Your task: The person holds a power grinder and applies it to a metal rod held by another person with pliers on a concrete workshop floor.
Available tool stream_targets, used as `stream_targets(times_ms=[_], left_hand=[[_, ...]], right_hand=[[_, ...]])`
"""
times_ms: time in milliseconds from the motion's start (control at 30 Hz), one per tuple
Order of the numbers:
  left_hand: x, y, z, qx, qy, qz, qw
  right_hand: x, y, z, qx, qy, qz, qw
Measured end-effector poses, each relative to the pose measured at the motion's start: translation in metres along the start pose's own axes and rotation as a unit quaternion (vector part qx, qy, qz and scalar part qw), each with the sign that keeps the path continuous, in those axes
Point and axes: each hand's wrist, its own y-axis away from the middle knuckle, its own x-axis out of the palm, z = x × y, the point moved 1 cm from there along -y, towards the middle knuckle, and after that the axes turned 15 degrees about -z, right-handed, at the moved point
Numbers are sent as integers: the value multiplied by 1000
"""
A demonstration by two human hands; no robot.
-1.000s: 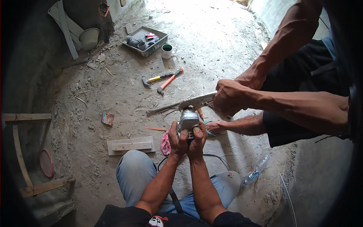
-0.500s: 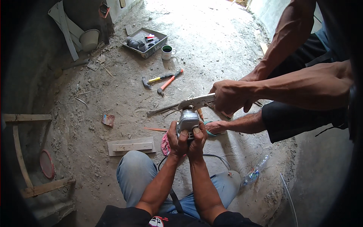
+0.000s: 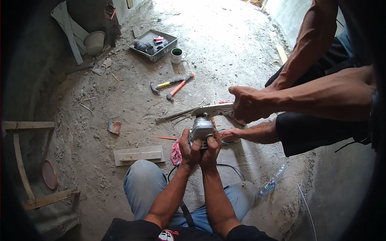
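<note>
An angle grinder (image 3: 202,127) with a silver gear head is held upright between my two hands in front of my knees. My left hand (image 3: 189,149) is wrapped round its left side and my right hand (image 3: 210,149) round its right side, thumbs on top of the body. Across the top of the grinder lies a flat, pale metal strip (image 3: 213,109), gripped at its right end by the co-worker's hand (image 3: 251,103). The co-worker's other hand is mostly hidden behind that forearm. A pink cloth (image 3: 175,152) lies beside my left hand.
A ribbed metal bar (image 3: 173,115) lies beyond the grinder. Two hammers (image 3: 180,85), a mug (image 3: 176,56) and a tray (image 3: 171,45) of pipe fittings stand farther off. A plastering float (image 3: 138,156) lies left; a plastic bottle (image 3: 273,180) and black cable (image 3: 233,167) lie right.
The co-worker's gripping hand has shifted slightly right and changed its hold, and the metal strip has turned a little flatter over the grinder. My hands and the grinder have barely moved.
</note>
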Motion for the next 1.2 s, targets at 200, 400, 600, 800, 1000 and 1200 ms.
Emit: stream_targets(times_ms=[200, 400, 600, 800, 1000, 1200], left_hand=[[0, 0, -7, -67, 86, -25, 994], [-2, -2, -9, -32, 79, -18, 996], [-6, 0, 1, -45, 66, 9, 997], [-7, -2, -2, -12, 23, 6, 1000], [-4, 1, -2, -35, 45, 4, 998], [-4, 1, -5, -28, 30, 9, 999]], right_hand=[[2, 2, 2, 0, 31, 1, 1000], [8, 5, 4, 0, 26, -5, 1000], [6, 3, -1, 12, 24, -13, 1000], [4, 2, -2, 10, 31, -7, 999], [5, 0, -1, -3, 35, -7, 999], [3, 2, 2, 7, 14, -1, 1000]])
